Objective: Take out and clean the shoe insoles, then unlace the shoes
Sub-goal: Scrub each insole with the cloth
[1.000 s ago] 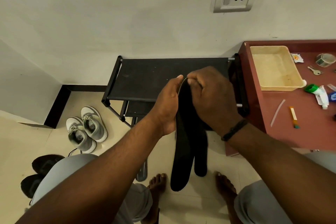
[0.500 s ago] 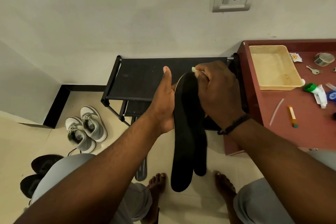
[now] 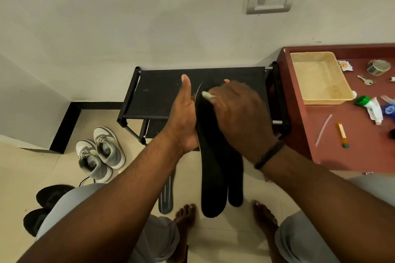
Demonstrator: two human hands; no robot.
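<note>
Between our knees, over the floor, the left hand (image 3: 184, 119) holds two black insoles (image 3: 215, 173) upright from behind, thumb raised, fingers hidden behind them. We judge it supports the pair near the top; they hang heel or toe down, ends level with our bare feet. Right hand (image 3: 237, 113) is curled round a small pale wad (image 3: 207, 95), likely cloth or tissue, pressed against the face of the front insole near its upper end.

Step in hand: cleaning, by our reading. Insoles are out of the shoes; unlacing not yet begun.

Outward: black rack (image 3: 162, 92) directly behind the hands. A third, grey insole (image 3: 166, 196) lies on the floor just left of the hanging pair. Grey-white sneakers (image 3: 100, 153), laces in place, sit left on the floor; black shoes (image 3: 46, 205) nearer us, partly hidden by the left knee.

Right: red surface (image 3: 352, 151) with a beige tray (image 3: 320, 78), keys (image 3: 366, 80) and tubes (image 3: 373, 107).

Next move, as we judge it: draw the wad down the full length of the front insole with steady backing from the left hand, then swap to the rear one.
</note>
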